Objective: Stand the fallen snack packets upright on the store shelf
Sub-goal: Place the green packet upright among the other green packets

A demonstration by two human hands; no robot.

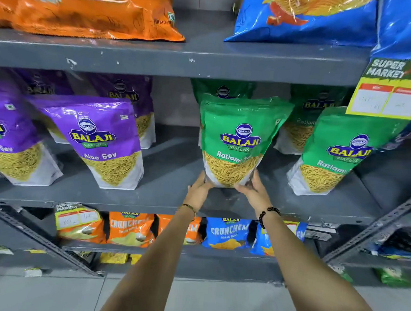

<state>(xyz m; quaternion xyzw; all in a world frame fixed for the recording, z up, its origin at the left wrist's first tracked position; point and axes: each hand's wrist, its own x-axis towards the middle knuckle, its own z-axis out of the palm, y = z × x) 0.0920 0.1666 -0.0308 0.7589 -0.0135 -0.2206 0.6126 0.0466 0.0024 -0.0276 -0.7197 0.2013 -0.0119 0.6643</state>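
A green Ratlami Sev packet (pixel 236 138) stands upright on the grey middle shelf (pixel 168 198), near its front. My left hand (pixel 198 189) grips its bottom left corner and my right hand (pixel 254 192) its bottom right corner. A second green packet (pixel 334 158) stands upright to its right, with two more green packets behind them. Left of a gap, a purple Aloo Sev packet (pixel 104 142) and another purple packet (pixel 11 134) stand leaning slightly, with more purple ones at the back.
The upper shelf holds a large orange bag (pixel 88 6) and blue bags (pixel 304 17). A yellow price tag (pixel 388 92) hangs at the right. Orange and blue Crunchem packets (pixel 226 233) fill the lower shelf. Slanted metal braces (pixel 38 236) flank the rack.
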